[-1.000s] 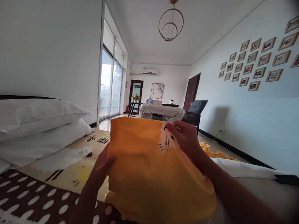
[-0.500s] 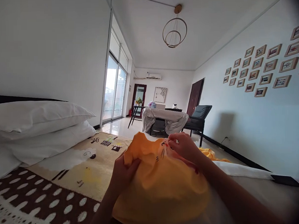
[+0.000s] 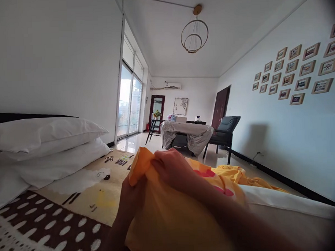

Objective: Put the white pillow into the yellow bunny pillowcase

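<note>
A yellow cloth (image 3: 170,213) with pink printed patches hangs in front of me, its upper edge bunched between my hands. I cannot make out whether it is a garment or a cover. My left hand (image 3: 134,190) is closed around the upper left corner, its fingers mostly behind the fabric. Close beside it, my right hand (image 3: 173,167) pinches the same edge from above. My right forearm covers part of the cloth. More yellow fabric (image 3: 235,174) lies crumpled beyond, at the bed's right side.
Two stacked white pillows (image 3: 49,137) rest at the left on a patterned blanket (image 3: 84,201). White bedding (image 3: 285,202) runs along the right. Farther off stand a covered table (image 3: 195,132) and a black chair (image 3: 225,132).
My right hand has moved left along the cloth's edge, close to my left hand. The printed cat face is now covered, and more crumpled yellow fabric shows at the right.
</note>
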Tool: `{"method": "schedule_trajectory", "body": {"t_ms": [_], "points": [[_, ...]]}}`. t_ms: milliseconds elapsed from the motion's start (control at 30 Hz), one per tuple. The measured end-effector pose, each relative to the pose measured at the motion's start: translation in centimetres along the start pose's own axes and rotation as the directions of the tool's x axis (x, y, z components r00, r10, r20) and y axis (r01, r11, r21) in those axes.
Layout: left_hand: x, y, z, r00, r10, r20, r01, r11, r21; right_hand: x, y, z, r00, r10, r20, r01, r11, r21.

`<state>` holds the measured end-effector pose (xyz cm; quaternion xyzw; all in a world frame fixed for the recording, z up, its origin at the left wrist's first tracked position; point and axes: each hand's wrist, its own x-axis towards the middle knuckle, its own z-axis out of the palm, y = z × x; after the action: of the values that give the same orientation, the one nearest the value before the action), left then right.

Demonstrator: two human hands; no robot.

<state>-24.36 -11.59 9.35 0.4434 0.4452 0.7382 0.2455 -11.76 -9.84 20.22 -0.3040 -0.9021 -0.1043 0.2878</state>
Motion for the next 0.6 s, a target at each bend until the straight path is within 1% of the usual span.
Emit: {"method": "schedule_trajectory", "body": {"t_ms": [67,133,167,233,300,367,400,467,533,600], "points": [[0.1,0.1,-0.2,0.999,-0.041,-0.010,0.041,0.998,-0.038,0.4,1.2,0.4,0.999,-0.014,-0.038,0.019,0.993,0.118],[0.2,0.0,-0.4,0.995,-0.081,-0.060,0.077,0.996,-0.053,0.4,2.0,0.0,0.996,-0.068,-0.050,0.079,0.958,0.274],[0.2,-0.1,-0.5,0.991,-0.098,-0.095,0.092,0.993,-0.068,0.3,2.3,-0.4,0.996,-0.088,-0.024,0.091,0.931,0.355],[0.2,-0.3,-0.8,0.981,-0.119,-0.150,0.106,0.990,-0.094,0.0,2.6,-1.1,0.991,-0.092,0.096,0.036,0.881,0.471],[0.1,-0.2,-1.1,0.978,-0.103,-0.182,0.092,0.993,-0.070,-0.4,2.7,-1.1,0.972,-0.106,0.208,-0.001,0.890,0.456],[-0.1,0.0,-1.5,0.980,-0.048,-0.192,0.051,0.999,0.007,-0.5,2.8,-0.4,0.959,-0.135,0.250,0.035,0.929,0.368],[-0.2,0.0,-1.7,0.982,-0.019,-0.188,0.028,0.999,0.042,-0.5,2.8,0.1,0.958,-0.148,0.245,0.062,0.943,0.327],[-0.2,0.0,-2.3,0.988,0.012,-0.153,-0.002,0.998,0.065,-0.4,2.7,1.0,0.966,-0.162,0.200,0.100,0.953,0.286],[0.1,-0.4,-3.3,0.999,0.004,-0.040,-0.004,1.000,0.014,-0.3,2.7,1.5,0.978,-0.155,0.140,0.109,0.950,0.291],[0.8,-1.0,-4.5,0.997,-0.012,0.081,0.016,0.999,-0.046,-0.2,2.7,1.5,0.984,-0.140,0.111,0.095,0.936,0.338]]}}
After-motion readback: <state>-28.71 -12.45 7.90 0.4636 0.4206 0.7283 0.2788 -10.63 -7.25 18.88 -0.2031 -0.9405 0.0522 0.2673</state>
